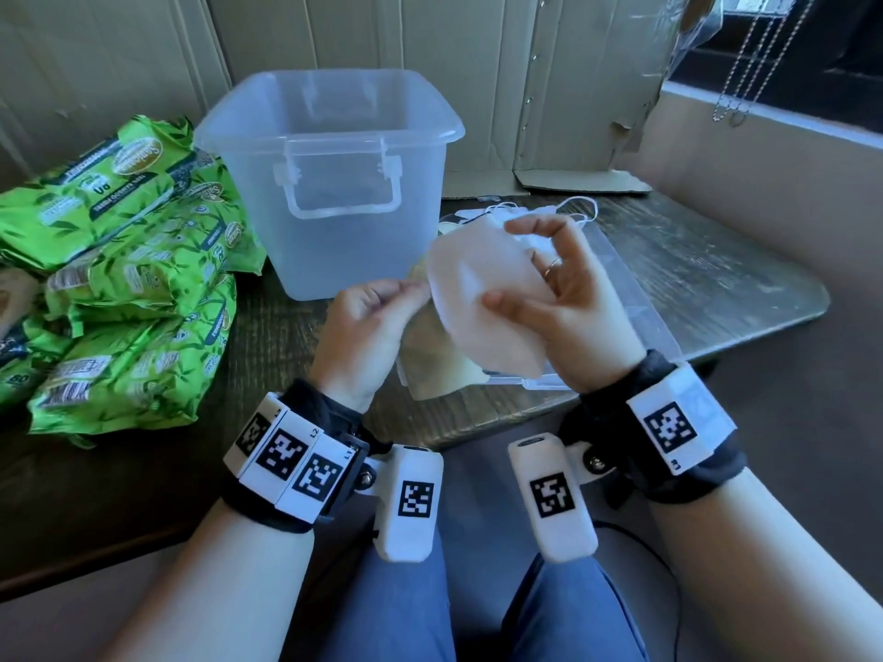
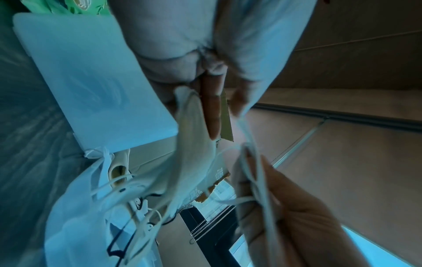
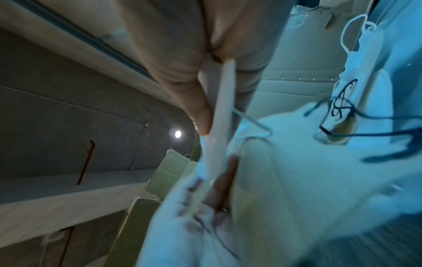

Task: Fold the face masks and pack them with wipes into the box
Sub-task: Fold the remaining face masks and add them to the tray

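Here a dark wooden desk (image 1: 693, 260) fills mid-frame before cardboard walls (image 1: 549, 64), carrying a clear box (image 1: 329, 183) upper centre and green wipes packs (image 1: 119, 274) at left. At centre, the right hand (image 1: 568, 303) has its grip closed around a white face mask (image 1: 482, 298), thumb across the front. The left hand (image 1: 368, 327) pinches the mask's left edge.

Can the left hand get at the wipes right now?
Probably not yet: the left hand pinches the mask that the right hand also holds. Once it lets go, the wipes lie uncovered on its side.
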A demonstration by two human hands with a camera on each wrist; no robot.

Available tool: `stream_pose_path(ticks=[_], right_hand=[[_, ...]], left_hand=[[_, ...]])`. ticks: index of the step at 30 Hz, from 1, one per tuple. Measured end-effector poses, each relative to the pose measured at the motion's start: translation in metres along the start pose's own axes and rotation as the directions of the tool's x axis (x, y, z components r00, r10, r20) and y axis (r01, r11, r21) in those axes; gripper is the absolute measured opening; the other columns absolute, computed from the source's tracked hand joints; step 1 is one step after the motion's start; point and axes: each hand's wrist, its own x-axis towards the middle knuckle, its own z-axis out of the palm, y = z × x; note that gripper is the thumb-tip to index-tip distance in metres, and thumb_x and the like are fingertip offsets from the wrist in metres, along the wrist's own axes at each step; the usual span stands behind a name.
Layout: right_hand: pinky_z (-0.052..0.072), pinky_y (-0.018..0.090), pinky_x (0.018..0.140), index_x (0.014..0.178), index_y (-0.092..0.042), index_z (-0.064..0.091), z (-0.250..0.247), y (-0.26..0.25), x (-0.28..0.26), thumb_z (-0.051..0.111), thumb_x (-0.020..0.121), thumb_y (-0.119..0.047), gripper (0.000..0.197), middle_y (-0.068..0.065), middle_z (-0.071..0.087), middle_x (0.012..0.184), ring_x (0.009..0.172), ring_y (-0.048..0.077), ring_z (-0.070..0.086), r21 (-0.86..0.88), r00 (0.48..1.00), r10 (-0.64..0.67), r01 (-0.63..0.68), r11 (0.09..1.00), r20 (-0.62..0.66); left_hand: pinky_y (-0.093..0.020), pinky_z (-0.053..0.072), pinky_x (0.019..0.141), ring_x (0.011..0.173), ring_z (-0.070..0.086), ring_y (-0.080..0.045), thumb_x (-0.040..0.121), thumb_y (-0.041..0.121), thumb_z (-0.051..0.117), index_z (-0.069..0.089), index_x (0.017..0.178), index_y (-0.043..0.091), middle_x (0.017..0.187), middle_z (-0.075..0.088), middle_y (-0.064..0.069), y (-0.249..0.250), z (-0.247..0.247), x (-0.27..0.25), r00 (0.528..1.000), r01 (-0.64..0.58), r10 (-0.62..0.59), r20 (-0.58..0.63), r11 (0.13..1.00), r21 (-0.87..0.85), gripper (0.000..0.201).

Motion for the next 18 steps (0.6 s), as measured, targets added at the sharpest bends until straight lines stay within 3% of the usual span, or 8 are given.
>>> stream_pose_path(ticks=[2,4,7,9,12,15,18], right_hand=[[0.048,0.034,0.061,0.099,-0.028,0.047,0.006,0.007,-0.001,0.067,0.066,-0.01,0.043,0.015,0.053,0.085,0.076,0.024,0.053,-0.037,0.998,0.056,-0.056,0.998,0.014],[0.05,0.034,0.06,0.102,-0.024,0.045,0.008,0.011,-0.003,0.071,0.066,-0.009,0.046,0.009,0.054,0.079,0.074,0.024,0.056,-0.057,0.993,0.113,-0.111,0.992,0.021],[0.049,0.021,0.054,0.114,-0.019,0.044,0.002,0.01,-0.002,0.072,0.075,-0.004,0.05,0.0,0.051,0.068,0.066,0.015,0.056,-0.098,0.988,0.156,-0.155,0.983,0.001],[0.049,0.021,0.058,0.117,-0.02,0.047,-0.003,0.008,0.0,0.071,0.076,-0.005,0.05,0.001,0.048,0.066,0.065,0.013,0.054,-0.106,0.987,0.162,-0.161,0.981,0.0],[0.047,0.023,0.056,0.089,-0.018,0.059,-0.005,0.005,0.004,0.074,0.07,0.002,0.031,0.005,0.053,0.067,0.058,0.01,0.052,-0.189,0.988,0.15,-0.14,0.972,0.038],[0.042,0.015,0.049,0.062,-0.018,0.058,-0.008,0.004,0.01,0.074,0.071,0.001,0.026,-0.01,0.057,0.052,0.048,0.004,0.049,-0.25,0.989,0.044,-0.079,0.965,-0.144],[0.039,0.01,0.056,0.067,-0.02,0.057,-0.017,-0.002,0.014,0.071,0.075,-0.001,0.025,-0.017,0.057,0.055,0.055,-0.005,0.049,-0.11,0.939,-0.163,0.136,0.985,-0.302]], left_hand=[[-0.019,0.05,0.061,0.067,0.065,-0.009,0.079,0.025,0.061,0.074,0.069,0.016,0.071,0.072,0.003,0.004,0.002,-0.003,0.998,0.002,0.006,0.057,0.992,-0.128,0.018],[-0.019,0.051,0.055,0.06,0.064,-0.011,0.07,0.021,0.076,0.073,0.071,0.013,0.066,0.071,0.0,0.004,0.002,-0.003,0.998,-0.006,0.011,0.062,0.996,-0.085,0.009],[-0.032,0.056,0.074,0.074,0.067,-0.018,0.072,0.011,0.077,0.075,0.071,0.018,0.073,0.073,0.001,-0.003,-0.002,0.002,1.0,0.007,-0.007,0.017,1.0,-0.005,0.008],[-0.034,0.055,0.081,0.077,0.067,-0.018,0.077,0.009,0.073,0.074,0.072,0.021,0.074,0.073,0.003,-0.005,-0.001,0.002,0.999,0.019,-0.021,0.025,0.999,0.048,0.014],[-0.03,0.054,0.078,0.076,0.066,-0.013,0.08,0.012,0.07,0.073,0.075,0.02,0.074,0.073,0.007,-0.007,0.003,0.0,0.999,0.013,-0.02,0.049,0.99,0.141,0.011],[-0.034,0.049,0.083,0.079,0.064,-0.018,0.085,0.029,0.067,0.073,0.062,0.022,0.069,0.072,0.005,-0.009,0.001,0.003,0.998,0.062,-0.058,-0.029,0.989,0.133,0.025],[-0.044,0.046,0.098,0.092,0.066,-0.022,0.085,0.053,0.049,0.075,0.063,0.02,0.079,0.074,-0.003,-0.007,-0.003,0.004,0.983,0.171,-0.166,-0.072,0.983,0.067,0.047]])
